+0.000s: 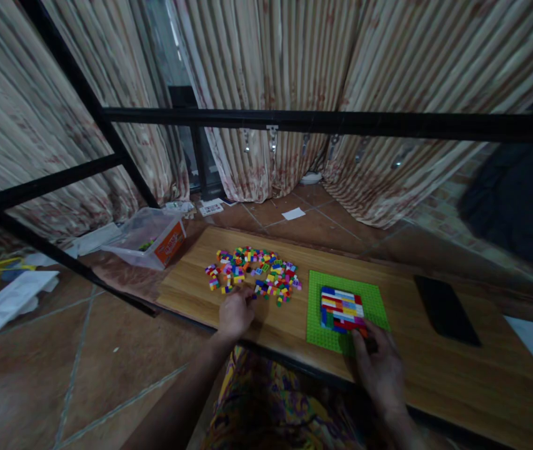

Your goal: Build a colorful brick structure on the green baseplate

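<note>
The green baseplate [313, 312] lies on the wooden bench [270, 322], its near edge close to the bench's front edge, its far edge a little inside the back one. On the baseplate sits a flat block of coloured bricks [341, 303], with a green margin around it. The right hand [379, 359] is at the baseplate's near right corner, fingertips by the block; whether its grip is clamped on a brick, I cannot tell. Left of the baseplate, across a strip of bare wood, spread the loose bricks [278, 275]. The left hand [237, 312] reaches their near edge, fingers bent; its grip's closure cannot be told either. Right of the baseplate, more wood shows before a black slab [447, 309]. Far left of the baseplate, beyond the bench's end, a clear bin [137, 255] bears an orange label [171, 244] with pale lettering, too small to read.
</note>
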A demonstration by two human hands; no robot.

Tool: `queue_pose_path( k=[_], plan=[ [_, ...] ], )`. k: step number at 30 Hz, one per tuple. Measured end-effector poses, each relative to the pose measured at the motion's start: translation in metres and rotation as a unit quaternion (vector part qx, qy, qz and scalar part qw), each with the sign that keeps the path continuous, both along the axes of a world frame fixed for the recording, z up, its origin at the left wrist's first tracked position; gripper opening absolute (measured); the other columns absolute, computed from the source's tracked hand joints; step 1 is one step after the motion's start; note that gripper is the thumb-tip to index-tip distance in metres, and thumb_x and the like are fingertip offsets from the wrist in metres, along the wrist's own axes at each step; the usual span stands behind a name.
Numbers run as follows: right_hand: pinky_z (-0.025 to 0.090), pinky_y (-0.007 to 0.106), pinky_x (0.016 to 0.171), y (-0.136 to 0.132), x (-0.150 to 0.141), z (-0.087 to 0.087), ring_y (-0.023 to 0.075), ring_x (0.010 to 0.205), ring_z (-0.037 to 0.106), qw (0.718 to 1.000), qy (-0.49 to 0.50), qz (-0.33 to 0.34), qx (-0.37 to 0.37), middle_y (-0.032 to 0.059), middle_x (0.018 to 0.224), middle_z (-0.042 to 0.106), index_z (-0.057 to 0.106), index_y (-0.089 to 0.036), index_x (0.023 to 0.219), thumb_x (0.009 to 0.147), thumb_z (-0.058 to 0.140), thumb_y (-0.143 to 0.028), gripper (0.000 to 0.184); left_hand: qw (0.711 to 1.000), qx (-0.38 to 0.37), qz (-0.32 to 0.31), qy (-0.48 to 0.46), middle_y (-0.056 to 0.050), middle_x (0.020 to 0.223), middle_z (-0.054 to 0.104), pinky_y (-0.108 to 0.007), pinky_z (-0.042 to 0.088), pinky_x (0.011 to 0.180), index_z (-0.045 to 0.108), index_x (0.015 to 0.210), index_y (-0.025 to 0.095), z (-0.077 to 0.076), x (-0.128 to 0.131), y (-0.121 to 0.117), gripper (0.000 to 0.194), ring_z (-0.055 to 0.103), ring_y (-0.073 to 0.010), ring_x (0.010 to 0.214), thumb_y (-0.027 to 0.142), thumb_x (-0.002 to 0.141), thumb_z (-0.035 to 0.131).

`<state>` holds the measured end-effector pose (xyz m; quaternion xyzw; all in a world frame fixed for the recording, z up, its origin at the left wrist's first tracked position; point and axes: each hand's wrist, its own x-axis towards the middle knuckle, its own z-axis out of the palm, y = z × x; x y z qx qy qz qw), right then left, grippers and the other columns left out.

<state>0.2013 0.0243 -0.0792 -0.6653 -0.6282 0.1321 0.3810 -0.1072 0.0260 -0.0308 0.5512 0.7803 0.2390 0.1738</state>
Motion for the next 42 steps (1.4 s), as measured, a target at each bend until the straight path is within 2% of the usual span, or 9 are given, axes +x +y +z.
queue_pose_path(
  k=[4, 8, 12, 15, 20, 29, 42],
  plan=[
    [0.045, 0.043, 0.09, 0.0, -0.002, 0.003, 0.0262, 0.097, 0.058, 1.0, 0.025, 0.008, 0.011, 0.0119, 0.106, 0.061, 0.061, -0.017, 0.113, 0.085, 0.047, -0.052, 0.047, 0.999, -0.006, -0.016, 0.047, -0.006, 0.097, 0.066, -0.028, 0.045, 0.074, 0.067, 0.091, 0.021, 0.003, 0.004, 0.001, 0.016, 0.064, -0.0194, 0.084, 0.021, 0.084, 0.052],
    [0.045, 0.043, 0.091, 0.002, -0.004, 0.003, 0.0252, 0.099, 0.058, 0.999, 0.027, 0.013, 0.024, 0.0116, 0.106, 0.062, 0.06, -0.017, 0.114, 0.087, 0.047, -0.047, 0.042, 0.998, 0.021, -0.063, -0.019, -0.005, 0.09, 0.067, -0.026, 0.046, 0.075, 0.064, 0.089, 0.02, 0.001, 0.018, -0.006, 0.014, 0.064, -0.0171, 0.081, 0.019, 0.083, 0.052],
    [0.046, 0.043, 0.089, 0.002, -0.005, 0.003, 0.0251, 0.099, 0.057, 0.999, 0.021, 0.008, 0.032, 0.0113, 0.107, 0.062, 0.059, -0.018, 0.114, 0.087, 0.047, -0.045, 0.041, 0.978, 0.022, -0.139, -0.155, 0.001, 0.078, 0.068, -0.021, 0.047, 0.07, 0.063, 0.086, 0.021, 0.0, 0.058, -0.011, 0.011, 0.064, -0.0128, 0.073, 0.02, 0.083, 0.053],
    [0.046, 0.042, 0.088, 0.002, -0.005, 0.003, 0.0247, 0.098, 0.057, 0.999, 0.024, 0.011, 0.031, 0.0108, 0.106, 0.062, 0.059, -0.018, 0.114, 0.088, 0.047, -0.044, 0.039, 0.961, 0.016, -0.179, -0.21, 0.001, 0.077, 0.068, -0.021, 0.048, 0.068, 0.063, 0.079, 0.02, -0.002, 0.091, -0.007, 0.01, 0.064, -0.0125, 0.073, 0.016, 0.08, 0.054],
    [0.047, 0.042, 0.088, 0.003, -0.006, 0.005, 0.0246, 0.098, 0.057, 0.999, 0.028, 0.014, 0.043, 0.0111, 0.105, 0.063, 0.059, -0.018, 0.113, 0.088, 0.048, -0.041, 0.036, 0.963, 0.012, -0.184, -0.198, -0.001, 0.075, 0.069, -0.023, 0.048, 0.066, 0.064, 0.081, 0.019, -0.008, 0.119, 0.007, 0.01, 0.064, -0.0141, 0.071, 0.015, 0.078, 0.055],
    [0.046, 0.042, 0.088, 0.002, -0.007, 0.009, 0.0244, 0.098, 0.057, 0.999, 0.037, 0.017, 0.03, 0.0109, 0.105, 0.062, 0.059, -0.018, 0.114, 0.089, 0.048, -0.039, 0.034, 0.972, 0.007, -0.21, -0.102, -0.001, 0.075, 0.069, -0.023, 0.045, 0.066, 0.063, 0.078, 0.02, -0.004, 0.129, 0.015, 0.007, 0.064, -0.014, 0.071, 0.015, 0.077, 0.059],
    [0.046, 0.04, 0.088, 0.003, -0.008, 0.01, 0.0234, 0.098, 0.056, 0.998, 0.044, 0.017, 0.034, 0.0104, 0.103, 0.062, 0.059, -0.017, 0.113, 0.088, 0.049, -0.035, 0.033, 0.965, 0.019, -0.221, -0.14, 0.001, 0.07, 0.065, -0.022, 0.042, 0.062, 0.058, 0.073, 0.019, -0.012, 0.127, 0.024, 0.007, 0.06, -0.0124, 0.067, 0.017, 0.075, 0.065]
  ],
)
